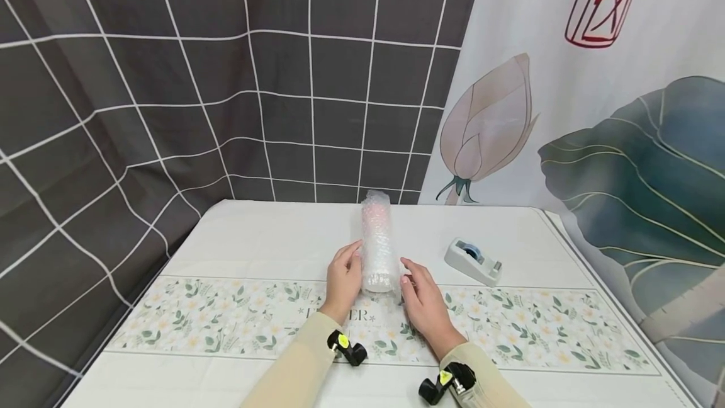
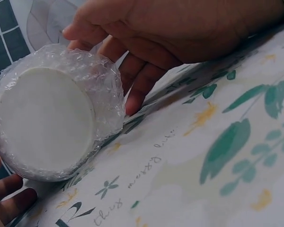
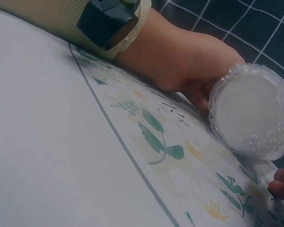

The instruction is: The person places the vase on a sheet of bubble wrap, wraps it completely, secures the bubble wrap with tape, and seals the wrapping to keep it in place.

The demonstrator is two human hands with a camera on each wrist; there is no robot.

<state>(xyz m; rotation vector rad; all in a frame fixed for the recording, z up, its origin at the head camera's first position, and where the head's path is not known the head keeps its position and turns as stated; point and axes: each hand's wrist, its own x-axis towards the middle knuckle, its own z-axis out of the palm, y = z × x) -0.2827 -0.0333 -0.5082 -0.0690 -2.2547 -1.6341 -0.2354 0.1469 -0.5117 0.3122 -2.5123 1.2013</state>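
A cylinder in clear bubble wrap (image 1: 378,244), pinkish at its far end and white at the near end, lies lengthwise on the table. Its pale round base faces me in both wrist views. Along its left side is my left hand (image 1: 342,279), fingers loosely bent, fingertips at the wrap's edge; whether they touch cannot be told. To its right, my right hand (image 1: 426,304) has its fingers spread and slightly bent, with a narrow gap to the wrap in the head view. Across the cylinder, the left wrist view shows the right hand (image 2: 146,42) with relaxed fingers.
A white tape dispenser (image 1: 473,262) with a bluish roll sits to the right of the cylinder. The white table cover (image 1: 255,241) has a floral band across it. Behind hang a dark grid curtain (image 1: 283,68) and a pale curtain with plant prints (image 1: 510,11).
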